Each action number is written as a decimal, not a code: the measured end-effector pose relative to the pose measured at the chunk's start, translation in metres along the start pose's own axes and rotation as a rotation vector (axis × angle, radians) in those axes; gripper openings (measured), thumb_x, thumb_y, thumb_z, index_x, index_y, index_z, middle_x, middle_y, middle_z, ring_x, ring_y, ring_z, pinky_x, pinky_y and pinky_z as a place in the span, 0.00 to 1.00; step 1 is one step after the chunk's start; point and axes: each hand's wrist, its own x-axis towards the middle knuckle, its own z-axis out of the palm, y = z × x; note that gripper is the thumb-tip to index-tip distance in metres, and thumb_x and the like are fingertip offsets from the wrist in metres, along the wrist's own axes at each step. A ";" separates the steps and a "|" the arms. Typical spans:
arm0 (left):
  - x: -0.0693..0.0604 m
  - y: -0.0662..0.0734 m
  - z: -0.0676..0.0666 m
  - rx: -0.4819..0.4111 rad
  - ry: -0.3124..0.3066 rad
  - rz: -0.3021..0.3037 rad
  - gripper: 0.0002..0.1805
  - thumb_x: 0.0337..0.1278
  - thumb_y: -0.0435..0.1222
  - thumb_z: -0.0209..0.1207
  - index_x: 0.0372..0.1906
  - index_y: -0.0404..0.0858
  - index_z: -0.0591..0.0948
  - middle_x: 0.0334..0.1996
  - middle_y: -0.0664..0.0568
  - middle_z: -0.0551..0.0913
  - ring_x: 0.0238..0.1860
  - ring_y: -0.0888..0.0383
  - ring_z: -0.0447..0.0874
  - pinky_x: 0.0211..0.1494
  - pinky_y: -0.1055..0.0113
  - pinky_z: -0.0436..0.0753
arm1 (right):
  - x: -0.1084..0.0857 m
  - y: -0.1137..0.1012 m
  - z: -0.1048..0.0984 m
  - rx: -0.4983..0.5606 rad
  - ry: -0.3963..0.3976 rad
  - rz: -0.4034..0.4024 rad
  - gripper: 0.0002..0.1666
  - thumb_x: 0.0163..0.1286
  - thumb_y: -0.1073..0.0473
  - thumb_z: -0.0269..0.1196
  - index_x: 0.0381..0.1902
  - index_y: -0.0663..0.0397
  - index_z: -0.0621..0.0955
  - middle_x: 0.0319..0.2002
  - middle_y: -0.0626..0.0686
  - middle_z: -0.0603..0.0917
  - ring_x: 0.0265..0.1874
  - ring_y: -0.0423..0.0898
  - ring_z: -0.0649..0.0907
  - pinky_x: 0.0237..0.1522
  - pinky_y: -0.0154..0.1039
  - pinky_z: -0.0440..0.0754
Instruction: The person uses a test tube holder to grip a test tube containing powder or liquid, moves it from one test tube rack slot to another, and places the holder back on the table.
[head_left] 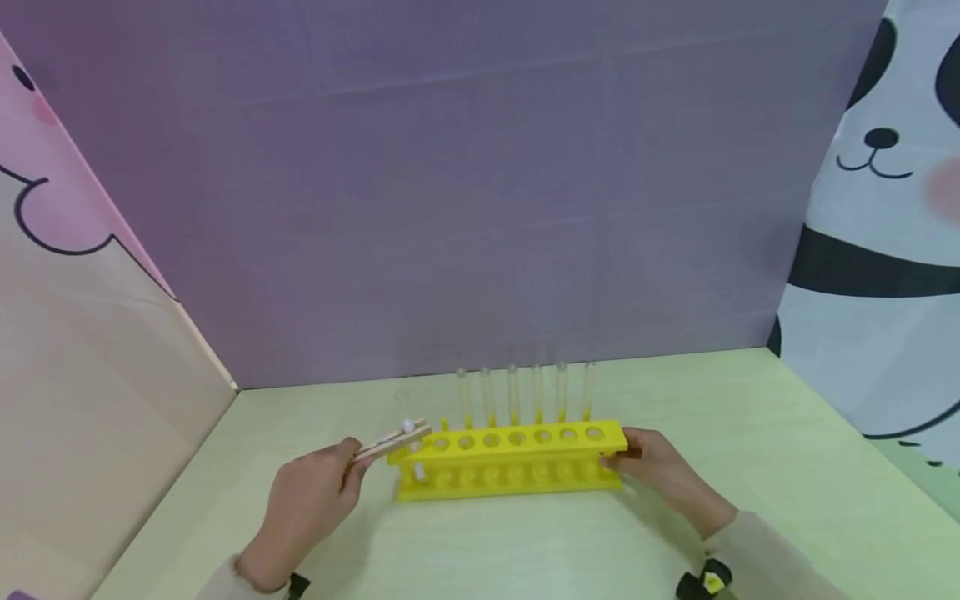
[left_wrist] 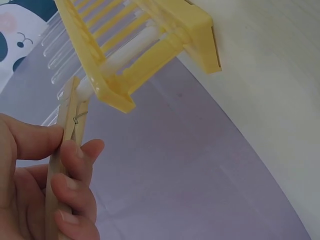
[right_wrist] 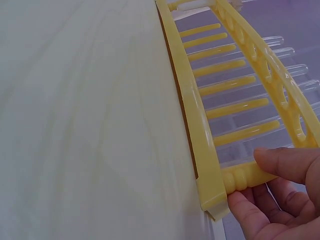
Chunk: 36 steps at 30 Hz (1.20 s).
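A yellow test tube rack (head_left: 510,442) stands on the table. My left hand (head_left: 315,492) pinches a wooden clamp (left_wrist: 62,150), whose tip is at the top of a white-filled tube (left_wrist: 127,50) in the rack's leftmost hole. Whether the clamp's jaws grip that tube I cannot tell. My right hand (head_left: 667,475) holds the rack's right end post (right_wrist: 250,176) between thumb and fingers. Several clear tubes (head_left: 513,392) stand upside down on pegs along the back of the rack.
The pale table (head_left: 525,550) reaches back to a purple-grey wall sheet (head_left: 480,192). A panel with a panda drawing (head_left: 870,333) stands at the right, and a pink and cream panel (head_left: 82,358) at the left.
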 end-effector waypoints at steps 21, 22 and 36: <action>0.002 -0.004 -0.010 0.000 0.017 0.015 0.05 0.51 0.36 0.65 0.29 0.40 0.79 0.12 0.61 0.64 0.12 0.64 0.55 0.13 0.69 0.57 | 0.001 0.003 0.001 0.000 -0.006 -0.008 0.26 0.60 0.70 0.63 0.56 0.72 0.73 0.50 0.63 0.80 0.41 0.46 0.79 0.42 0.38 0.79; 0.002 -0.004 -0.010 0.000 0.017 0.014 0.05 0.51 0.36 0.65 0.29 0.40 0.79 0.12 0.61 0.64 0.12 0.64 0.56 0.13 0.69 0.57 | 0.001 0.003 0.001 0.003 -0.004 -0.005 0.25 0.60 0.70 0.63 0.56 0.72 0.73 0.50 0.63 0.80 0.41 0.46 0.79 0.42 0.38 0.79; 0.004 -0.002 -0.015 -0.001 0.024 0.005 0.06 0.51 0.36 0.64 0.28 0.38 0.78 0.11 0.61 0.62 0.11 0.64 0.55 0.13 0.70 0.57 | 0.001 0.005 -0.001 0.064 -0.040 -0.035 0.26 0.61 0.68 0.63 0.57 0.73 0.72 0.51 0.63 0.79 0.41 0.46 0.79 0.42 0.36 0.80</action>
